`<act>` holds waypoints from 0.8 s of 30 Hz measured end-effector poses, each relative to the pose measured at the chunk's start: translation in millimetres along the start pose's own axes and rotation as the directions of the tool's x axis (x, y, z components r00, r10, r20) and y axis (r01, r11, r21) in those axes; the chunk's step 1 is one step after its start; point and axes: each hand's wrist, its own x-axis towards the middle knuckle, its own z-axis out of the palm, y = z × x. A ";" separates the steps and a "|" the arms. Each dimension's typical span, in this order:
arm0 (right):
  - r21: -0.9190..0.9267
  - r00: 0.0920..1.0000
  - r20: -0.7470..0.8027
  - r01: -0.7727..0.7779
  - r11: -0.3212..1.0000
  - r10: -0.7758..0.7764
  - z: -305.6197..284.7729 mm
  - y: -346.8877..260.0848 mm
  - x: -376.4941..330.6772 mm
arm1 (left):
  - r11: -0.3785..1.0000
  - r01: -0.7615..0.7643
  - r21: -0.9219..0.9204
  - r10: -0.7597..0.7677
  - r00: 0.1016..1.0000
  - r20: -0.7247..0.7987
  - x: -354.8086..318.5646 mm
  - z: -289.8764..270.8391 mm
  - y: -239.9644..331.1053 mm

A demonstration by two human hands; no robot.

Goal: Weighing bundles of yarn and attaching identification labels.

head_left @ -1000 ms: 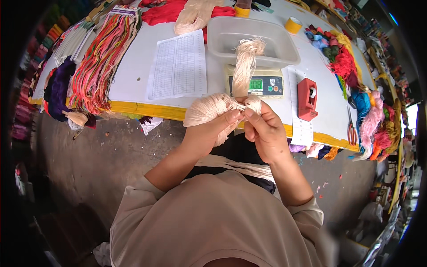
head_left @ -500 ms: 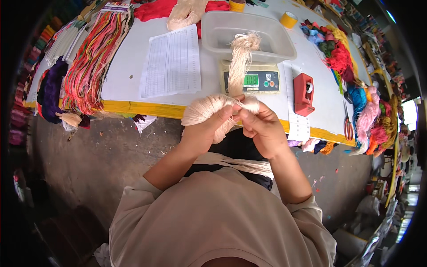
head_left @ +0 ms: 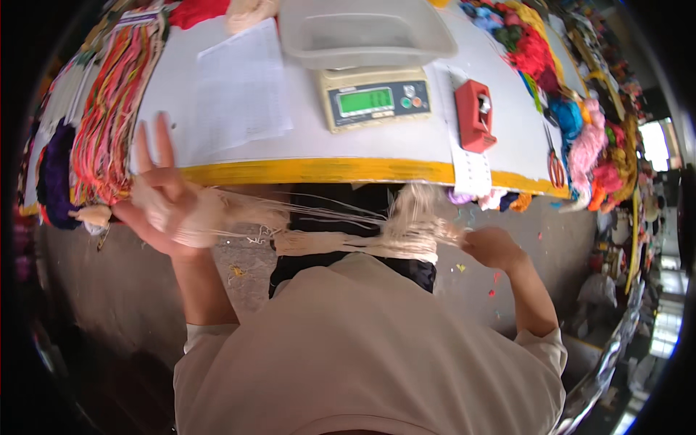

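Cream yarn point(head_left: 206, 217) is bundled around my left hand point(head_left: 170, 192), two of its fingers stretched up and the thumb out to the side. Loose strands run from this bundle rightward across my lap to a tangled hank point(head_left: 413, 217) near my right knee. My right hand point(head_left: 495, 249) is closed at the hank's right side, gripping yarn strands blurred by motion. Another band of cream yarn point(head_left: 341, 245) lies across my dark-trousered thighs. Both hands are below the table's yellow front edge, spread wide apart.
On the white table point(head_left: 239, 154) stand a digital scale point(head_left: 377, 100) with a clear plastic tub point(head_left: 366, 43) on it, a paper sheet point(head_left: 243, 87) and a red tape dispenser point(head_left: 475, 116). Scissors point(head_left: 555, 167) lie at the right. Colourful yarn hanks point(head_left: 116, 109) hang over the left edge.
My hands have moved from together at the table edge to wide apart. The yarn that hung from the tub over the scale has come down to my lap, its strands now stretched.
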 end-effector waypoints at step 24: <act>0.033 0.544 -0.839 0.089 0.995 -0.021 -0.9 35.3 59.4 | 0.028 0.411 0.911 -0.626 0.718 -0.304 -14.6 6.7 -159.8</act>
